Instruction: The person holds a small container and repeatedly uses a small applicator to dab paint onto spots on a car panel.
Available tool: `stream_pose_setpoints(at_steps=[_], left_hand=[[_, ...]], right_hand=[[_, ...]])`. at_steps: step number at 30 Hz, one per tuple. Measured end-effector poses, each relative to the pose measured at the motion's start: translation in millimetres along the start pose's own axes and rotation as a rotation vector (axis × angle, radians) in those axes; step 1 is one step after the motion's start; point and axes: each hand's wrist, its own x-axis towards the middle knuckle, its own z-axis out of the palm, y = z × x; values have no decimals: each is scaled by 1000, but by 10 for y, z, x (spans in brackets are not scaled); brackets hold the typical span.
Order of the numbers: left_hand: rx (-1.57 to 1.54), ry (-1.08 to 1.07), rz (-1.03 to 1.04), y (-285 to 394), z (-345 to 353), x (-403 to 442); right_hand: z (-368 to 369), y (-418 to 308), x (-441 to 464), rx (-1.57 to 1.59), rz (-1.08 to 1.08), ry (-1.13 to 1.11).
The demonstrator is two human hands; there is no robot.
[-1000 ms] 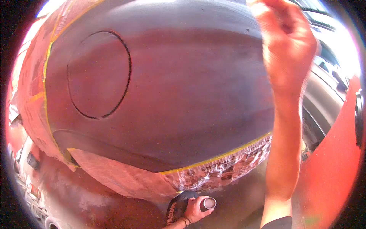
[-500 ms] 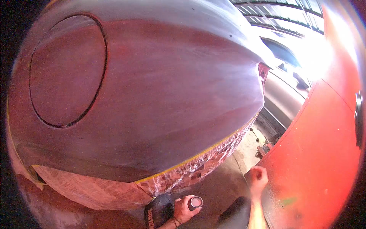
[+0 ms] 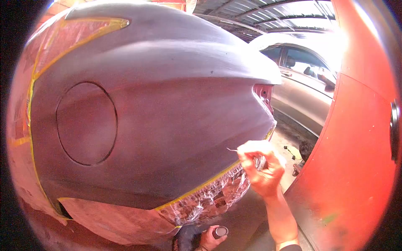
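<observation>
My left hand [image 3: 208, 239] is low in the picture, its fingers wrapped around a small dark round container [image 3: 220, 231] with a pale top. My right hand [image 3: 264, 169] is raised in front of the car panel [image 3: 176, 113], thumb and fingers pinched. From its fingertips sticks out a thin, slightly bent wire-like piece [image 3: 231, 149], pointing left toward the panel. Whether it touches the surface I cannot tell. The panel is dull grey and reddish, with a round fuel flap [image 3: 86, 123] on the left.
Yellow masking tape [image 3: 217, 175] and printed masking sheet [image 3: 209, 201] run along the panel's lower edge. A red panel [image 3: 356, 154] rises close on the right. Behind stands a silver car [image 3: 297, 94]. Sheeting [image 3: 104, 217] covers the area at lower left.
My right hand has risen and moved left, close to the panel, with the thin piece now visible. The left hand with the container sits slightly lower and further right. The view has tilted up.
</observation>
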Motion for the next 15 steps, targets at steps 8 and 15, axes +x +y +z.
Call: stream_pose_setpoints(at_steps=[8, 15], left_hand=[[41, -11, -28, 2, 15, -26], [22, 31, 49, -83, 119, 13]], right_hand=[[93, -93, -41, 45, -61, -10], [-806, -65, -1834, -176, 931, -295]])
